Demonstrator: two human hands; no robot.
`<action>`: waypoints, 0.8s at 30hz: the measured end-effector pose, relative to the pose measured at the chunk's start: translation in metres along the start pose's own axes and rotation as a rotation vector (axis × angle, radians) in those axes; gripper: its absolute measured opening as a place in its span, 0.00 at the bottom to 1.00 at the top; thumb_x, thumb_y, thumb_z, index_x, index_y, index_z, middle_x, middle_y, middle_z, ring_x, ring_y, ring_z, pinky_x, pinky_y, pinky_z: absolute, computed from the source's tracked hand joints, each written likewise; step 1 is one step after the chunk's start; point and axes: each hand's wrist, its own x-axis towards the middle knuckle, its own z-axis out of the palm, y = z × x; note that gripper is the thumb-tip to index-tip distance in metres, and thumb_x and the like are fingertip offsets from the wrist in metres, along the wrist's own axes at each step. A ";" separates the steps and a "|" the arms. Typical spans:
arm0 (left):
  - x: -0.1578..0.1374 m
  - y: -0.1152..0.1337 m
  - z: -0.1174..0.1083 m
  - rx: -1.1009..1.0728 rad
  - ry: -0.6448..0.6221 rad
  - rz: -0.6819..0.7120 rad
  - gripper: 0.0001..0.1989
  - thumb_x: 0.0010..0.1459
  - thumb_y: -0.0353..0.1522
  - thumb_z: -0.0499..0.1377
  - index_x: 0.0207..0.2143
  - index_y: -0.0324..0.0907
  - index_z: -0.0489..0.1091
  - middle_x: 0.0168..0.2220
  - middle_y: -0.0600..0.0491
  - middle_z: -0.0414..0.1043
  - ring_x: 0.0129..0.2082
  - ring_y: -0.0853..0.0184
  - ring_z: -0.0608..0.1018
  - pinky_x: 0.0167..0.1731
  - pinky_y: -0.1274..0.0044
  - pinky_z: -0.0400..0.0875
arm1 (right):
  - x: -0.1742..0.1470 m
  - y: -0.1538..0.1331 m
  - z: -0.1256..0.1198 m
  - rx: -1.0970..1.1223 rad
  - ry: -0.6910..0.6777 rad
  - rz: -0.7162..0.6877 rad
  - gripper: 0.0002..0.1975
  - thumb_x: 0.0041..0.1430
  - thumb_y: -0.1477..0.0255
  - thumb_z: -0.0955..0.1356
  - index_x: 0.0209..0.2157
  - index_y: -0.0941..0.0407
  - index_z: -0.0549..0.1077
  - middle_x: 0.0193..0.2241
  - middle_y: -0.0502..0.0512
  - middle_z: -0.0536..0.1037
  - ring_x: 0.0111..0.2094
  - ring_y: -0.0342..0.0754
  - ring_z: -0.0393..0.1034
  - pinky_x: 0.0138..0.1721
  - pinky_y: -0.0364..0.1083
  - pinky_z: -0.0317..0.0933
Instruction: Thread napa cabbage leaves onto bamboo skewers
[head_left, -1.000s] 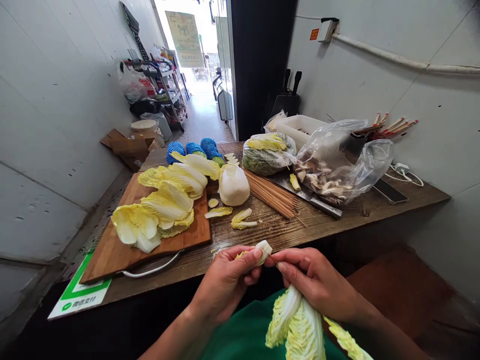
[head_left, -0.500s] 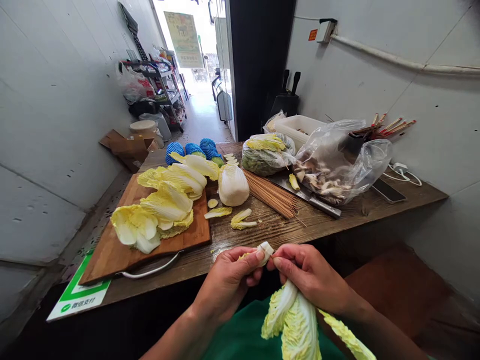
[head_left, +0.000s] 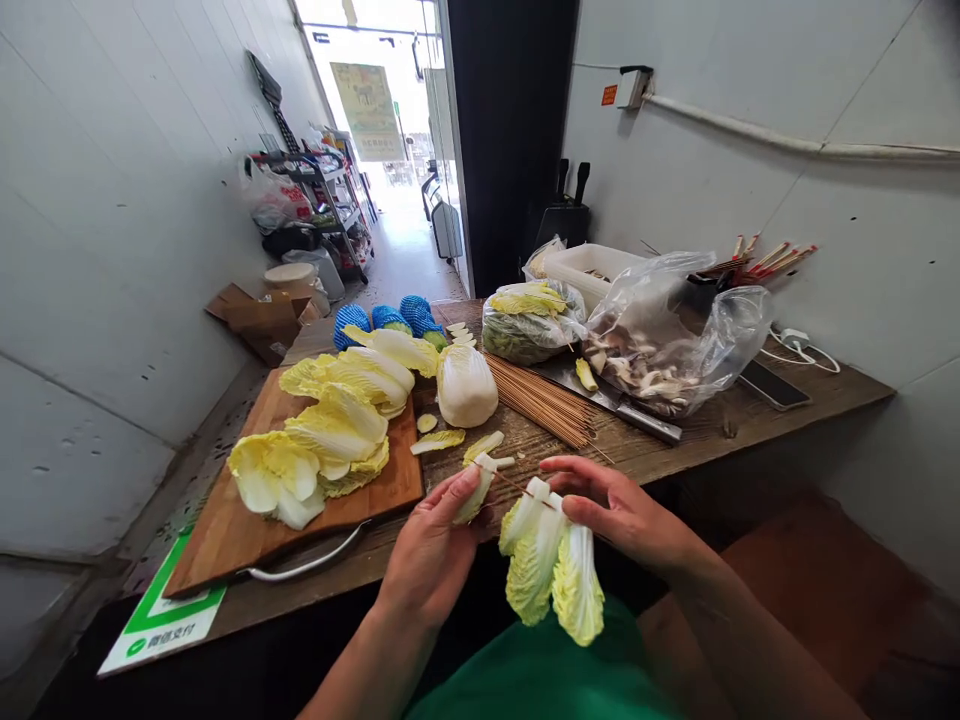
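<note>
Near the table's front edge, my left hand (head_left: 435, 550) pinches a small napa cabbage leaf (head_left: 475, 492) between thumb and fingers. A thin bamboo skewer (head_left: 513, 483) runs through its white stem and on to the right. Several more napa cabbage leaves (head_left: 534, 570) hang from that skewer, pierced at their stem ends, yellow frilly tips downward. My right hand (head_left: 619, 515) grips the rightmost stem with the thumb, its other fingers stretched above. The skewer's right end is hidden by this hand.
A cutting board (head_left: 217, 540) bears large cabbage leaves. Behind my hands lie a trimmed cabbage head (head_left: 466, 385), loose skewers (head_left: 536, 400) and a knife (head_left: 649, 422). Bagged mushrooms (head_left: 645, 365), a white bin (head_left: 592, 265) and a phone (head_left: 774, 384) are to the right.
My hands have moved apart, baring the skewer between them. The hanging leaves have swung left and up, now in front of my right hand. The view has tilted up slightly.
</note>
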 end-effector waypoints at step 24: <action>0.007 -0.003 -0.006 0.565 0.282 0.570 0.20 0.43 0.42 0.65 0.35 0.37 0.75 0.33 0.48 0.77 0.34 0.63 0.76 0.37 0.74 0.68 | 0.036 0.046 0.064 -1.099 0.690 -0.737 0.11 0.61 0.78 0.61 0.30 0.61 0.73 0.18 0.53 0.72 0.20 0.44 0.65 0.25 0.44 0.50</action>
